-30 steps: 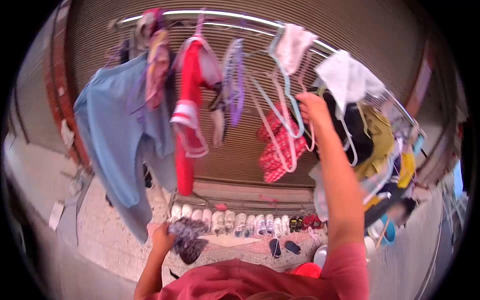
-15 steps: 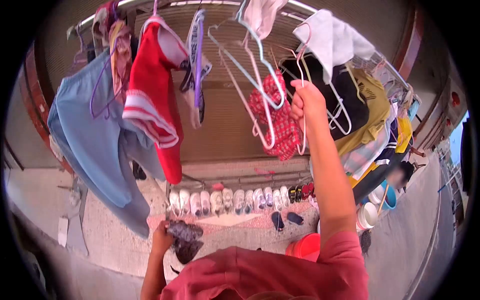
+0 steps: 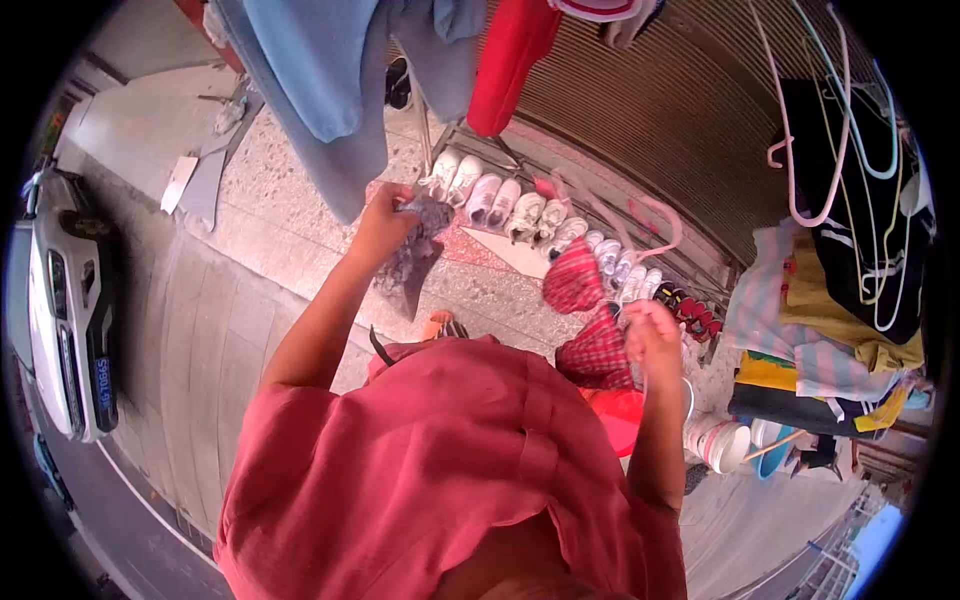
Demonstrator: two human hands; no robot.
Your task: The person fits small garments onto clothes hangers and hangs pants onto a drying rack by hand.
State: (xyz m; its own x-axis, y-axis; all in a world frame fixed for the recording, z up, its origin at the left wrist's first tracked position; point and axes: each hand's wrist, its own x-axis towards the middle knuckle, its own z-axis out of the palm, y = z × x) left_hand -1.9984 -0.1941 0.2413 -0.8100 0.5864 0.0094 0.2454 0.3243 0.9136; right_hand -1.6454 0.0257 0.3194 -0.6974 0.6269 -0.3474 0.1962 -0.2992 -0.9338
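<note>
My left hand (image 3: 383,222) is closed on a crumpled dark grey patterned cloth (image 3: 412,262), which hangs in front of the row of shoes. Lower right, my right hand (image 3: 652,338) has its fingers curled round a thin pink hanger (image 3: 672,232); the grip itself is blurred. A red checkered cloth (image 3: 590,350) hangs just left of that hand, in two bunched parts. Light blue trousers (image 3: 320,75) and a red garment (image 3: 512,65) hang above my left hand.
Shoes (image 3: 525,217) stand along the shutter. Empty hangers (image 3: 835,190) and more clothes (image 3: 800,345) hang at the right. A red bucket (image 3: 618,420) and a white bucket (image 3: 718,443) stand at lower right. A white car (image 3: 70,300) is at the far left.
The view has tilted down and turned. My right hand has come down from the rack with the pink hanger and the red checkered cloth. My left hand, still holding the grey cloth, is raised.
</note>
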